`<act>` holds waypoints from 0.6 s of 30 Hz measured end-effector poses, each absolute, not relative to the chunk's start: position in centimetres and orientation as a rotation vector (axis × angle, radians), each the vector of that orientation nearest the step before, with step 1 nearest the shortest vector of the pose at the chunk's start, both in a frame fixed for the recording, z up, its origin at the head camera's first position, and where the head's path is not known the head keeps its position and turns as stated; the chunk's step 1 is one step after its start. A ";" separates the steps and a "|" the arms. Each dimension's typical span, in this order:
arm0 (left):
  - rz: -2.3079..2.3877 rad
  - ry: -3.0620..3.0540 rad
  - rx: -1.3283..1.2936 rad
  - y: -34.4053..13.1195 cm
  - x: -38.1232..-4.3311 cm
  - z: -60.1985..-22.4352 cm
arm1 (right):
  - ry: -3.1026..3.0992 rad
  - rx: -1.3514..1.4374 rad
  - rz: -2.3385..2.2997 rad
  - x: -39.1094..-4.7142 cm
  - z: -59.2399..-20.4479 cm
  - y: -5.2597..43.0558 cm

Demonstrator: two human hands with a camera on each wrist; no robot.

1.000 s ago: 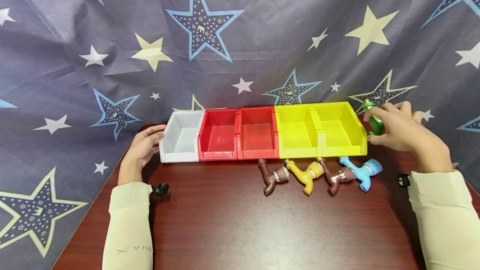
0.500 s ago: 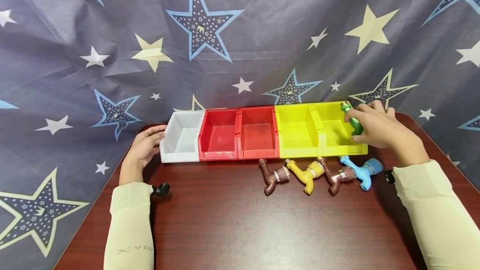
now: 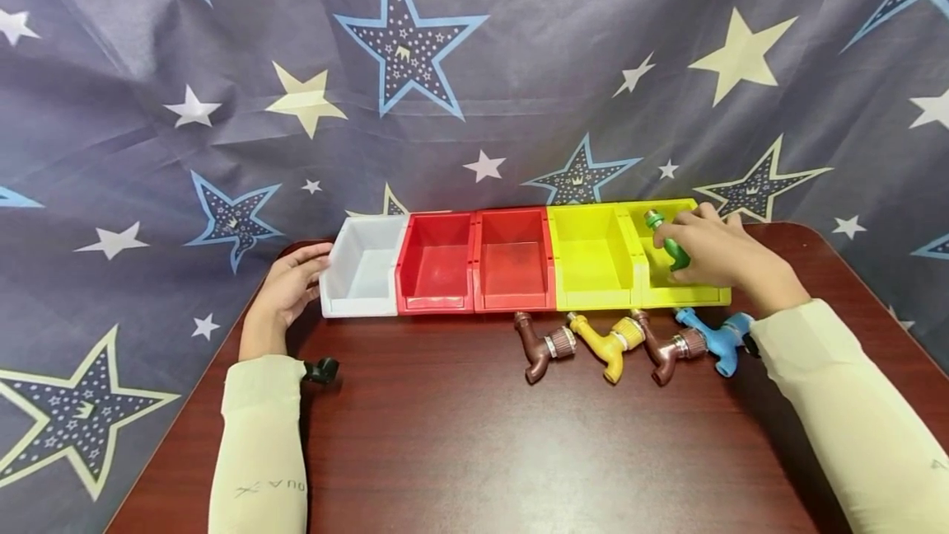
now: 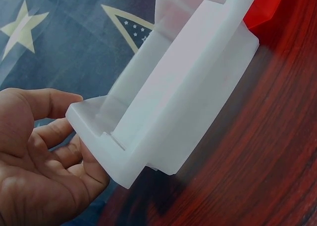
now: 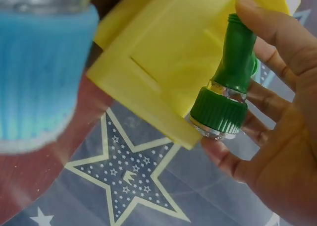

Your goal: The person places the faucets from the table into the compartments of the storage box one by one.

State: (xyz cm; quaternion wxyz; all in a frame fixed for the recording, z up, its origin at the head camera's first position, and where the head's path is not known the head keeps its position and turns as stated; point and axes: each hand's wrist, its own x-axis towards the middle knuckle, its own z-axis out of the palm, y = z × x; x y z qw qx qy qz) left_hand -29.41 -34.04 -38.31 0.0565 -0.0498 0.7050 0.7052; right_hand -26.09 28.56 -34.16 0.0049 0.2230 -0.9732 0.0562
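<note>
My right hand [image 3: 719, 254] holds a green tap [image 3: 673, 250] over the rightmost yellow bin [image 3: 682, 298]. In the right wrist view, the thumb lies at the threaded end of this tap [image 5: 237, 57] and the fingers are behind and under its ribbed knob [image 5: 218, 109]. At the other end of the row, my left hand [image 3: 285, 291] touches the outer side of the white bin [image 3: 359, 308]. Seen from the left wrist, the fingertips rest against the end wall of that bin [image 4: 101, 146], with the index fingertip right at its rim.
Two red bins [image 3: 434, 304] and another yellow bin [image 3: 593, 301] stand between the end bins. In front lie a brown tap [image 3: 535, 348], a yellow tap [image 3: 604, 346], a second brown tap [image 3: 670, 348] and a blue tap [image 3: 715, 340]. A star-patterned cloth [image 3: 445, 147] hangs behind the table.
My right hand has moved left with the green tap, from beyond the row's right end to over the rightmost yellow bin. My left hand has stayed at the white bin.
</note>
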 end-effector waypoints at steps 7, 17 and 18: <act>2.135 2.129 -0.158 -34.1 -29.5 -38.3 | -3.091 0.718 0.138 -27.2 -35.2 28.0; 2.145 2.121 -0.153 -34.1 -29.4 -38.2 | -3.174 0.733 0.058 -28.1 -35.9 27.1; 2.143 2.124 -0.150 -34.1 -29.4 -38.3 | -3.184 0.732 0.050 -28.1 -36.0 27.0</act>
